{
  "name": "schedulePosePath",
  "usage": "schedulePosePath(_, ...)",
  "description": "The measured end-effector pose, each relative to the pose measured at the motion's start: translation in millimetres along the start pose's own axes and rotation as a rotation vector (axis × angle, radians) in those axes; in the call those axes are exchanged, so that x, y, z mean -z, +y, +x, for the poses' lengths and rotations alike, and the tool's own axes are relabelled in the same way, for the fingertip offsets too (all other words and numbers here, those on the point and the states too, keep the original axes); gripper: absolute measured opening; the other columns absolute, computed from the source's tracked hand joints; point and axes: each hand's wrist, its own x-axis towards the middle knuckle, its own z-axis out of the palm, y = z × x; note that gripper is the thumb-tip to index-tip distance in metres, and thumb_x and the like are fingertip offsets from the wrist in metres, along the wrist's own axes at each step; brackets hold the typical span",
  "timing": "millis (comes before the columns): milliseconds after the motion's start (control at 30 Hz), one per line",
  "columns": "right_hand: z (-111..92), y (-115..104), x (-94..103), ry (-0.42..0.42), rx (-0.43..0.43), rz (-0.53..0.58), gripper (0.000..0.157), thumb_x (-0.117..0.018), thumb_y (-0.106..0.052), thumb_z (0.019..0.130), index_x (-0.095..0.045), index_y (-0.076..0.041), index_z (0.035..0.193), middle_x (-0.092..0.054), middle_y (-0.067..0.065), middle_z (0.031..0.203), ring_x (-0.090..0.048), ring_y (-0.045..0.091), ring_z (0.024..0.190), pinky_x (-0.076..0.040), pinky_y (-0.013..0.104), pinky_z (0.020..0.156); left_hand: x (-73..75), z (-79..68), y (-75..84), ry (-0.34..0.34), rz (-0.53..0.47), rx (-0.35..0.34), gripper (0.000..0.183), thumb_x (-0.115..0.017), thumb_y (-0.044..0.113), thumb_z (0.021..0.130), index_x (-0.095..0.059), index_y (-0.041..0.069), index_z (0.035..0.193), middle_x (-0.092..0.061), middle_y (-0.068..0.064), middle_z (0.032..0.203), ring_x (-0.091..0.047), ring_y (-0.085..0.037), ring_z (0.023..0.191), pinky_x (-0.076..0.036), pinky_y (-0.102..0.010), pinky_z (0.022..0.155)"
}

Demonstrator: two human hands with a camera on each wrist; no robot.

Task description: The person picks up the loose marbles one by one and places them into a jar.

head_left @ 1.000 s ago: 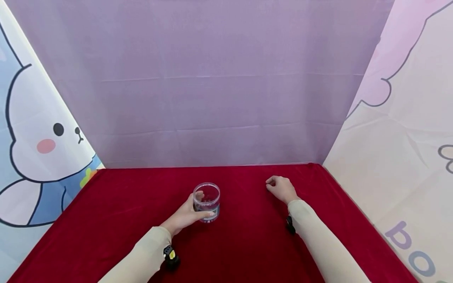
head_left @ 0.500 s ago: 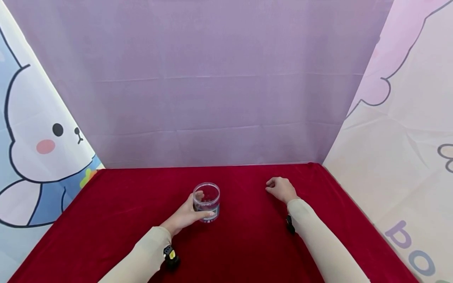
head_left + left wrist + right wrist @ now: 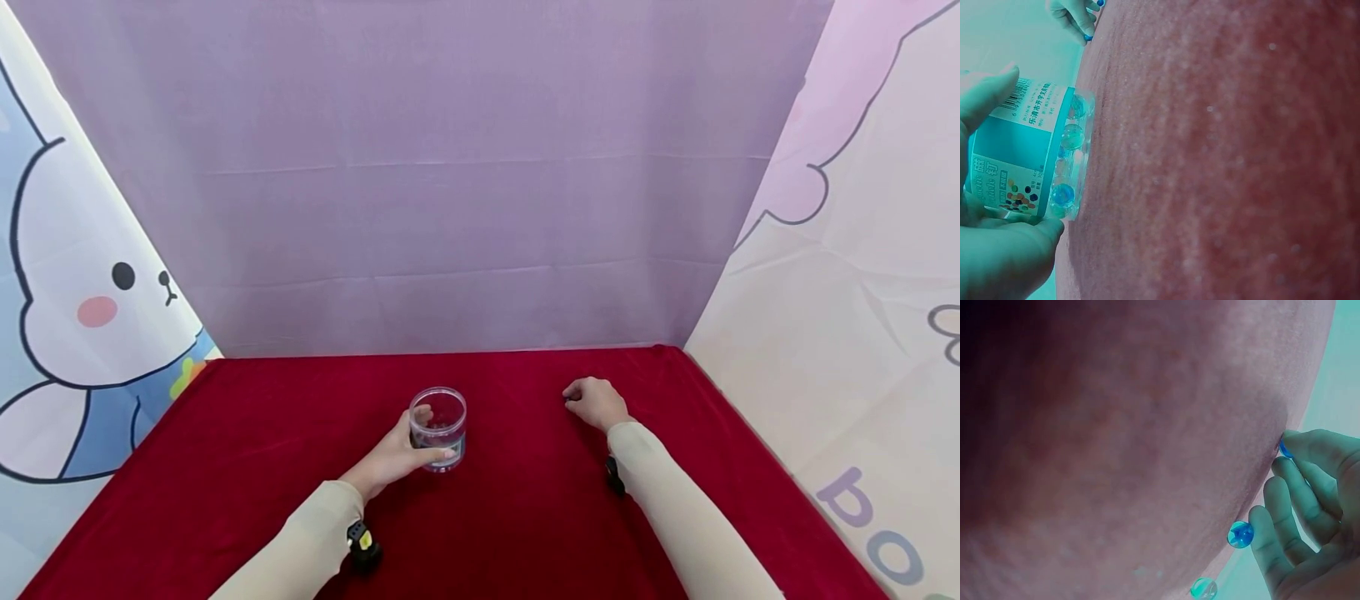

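Observation:
My left hand [image 3: 392,456] grips a clear plastic jar [image 3: 438,429] from its left side. The jar stands upright and uncapped on the red cloth. In the left wrist view its printed label [image 3: 1013,137] faces the camera, and several glass marbles [image 3: 1063,194] lie at its bottom. To the right and apart from the jar, my right hand [image 3: 597,403] is low at the cloth. Its thumb and a finger pinch a blue marble [image 3: 1285,449], partly hidden by the thumb. A second blue marble [image 3: 1240,534] sits by the little finger, and a clear greenish marble [image 3: 1204,589] lies farther off.
Red velvet cloth [image 3: 247,467] covers the table. A plain purple curtain [image 3: 450,183] hangs behind its far edge. Printed panels stand at both sides, with a cartoon animal on the left panel [image 3: 82,233] and letters on the right panel [image 3: 825,375].
The right hand has dipped very slightly, and a dark spot now shows at its fingertips. The left hand and the jar have stayed in place.

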Motion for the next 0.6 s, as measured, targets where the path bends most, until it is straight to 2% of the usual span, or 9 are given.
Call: schedulePosePath(600,-0.3,1.4,-1.6,0.025,0.020,0.040,0.017,-0.074,-0.012,0.090,-0.076,-0.010,0.107,-0.073,0.006,0.102,-0.067,0.025,0.098,-0.054,0.045,0.085,0.1,0.2,0.5,-0.008,-0.008,-0.002,0.096,-0.085,0.035,0.081,-0.027,0.011,0.154,-0.033,-0.014,0.157,-0.031,-0.036,0.141,-0.035,-0.061,0.108)
